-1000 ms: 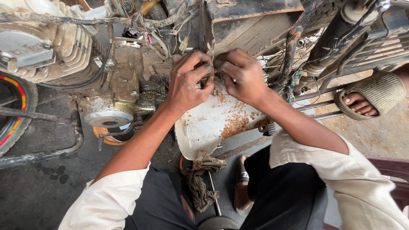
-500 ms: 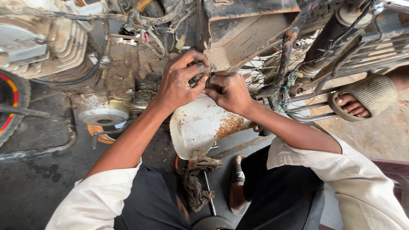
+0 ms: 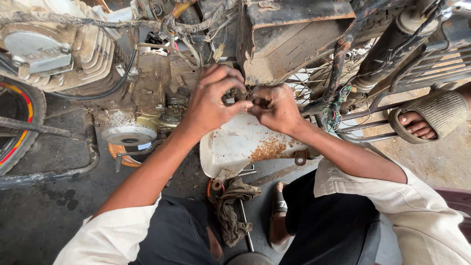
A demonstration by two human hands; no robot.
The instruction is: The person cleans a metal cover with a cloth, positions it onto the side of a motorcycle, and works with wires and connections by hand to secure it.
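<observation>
My left hand (image 3: 213,100) and my right hand (image 3: 275,107) meet fingertip to fingertip under a rusty metal box (image 3: 289,37) on a motorcycle frame. Both pinch a small dark part (image 3: 240,98) with thin wires, mostly hidden by my fingers. Just below my hands a white, rust-stained side cover (image 3: 240,147) leans against the frame. The finned engine (image 3: 59,49) and an oily crankcase (image 3: 147,118) lie to the left of my left hand.
A dirty rag (image 3: 233,211) and a metal rod (image 3: 244,228) lie on the dark floor between my knees. Another person's sandalled foot (image 3: 424,122) rests at the right by the frame tubes. A tyre (image 3: 17,127) fills the left edge, and a bundle of coloured wires (image 3: 336,115) hangs right of my right hand.
Both hands stay pressed together at the same spot, their fingers shifting slightly. The view has drifted a little, so the hands sit somewhat lower in it.
</observation>
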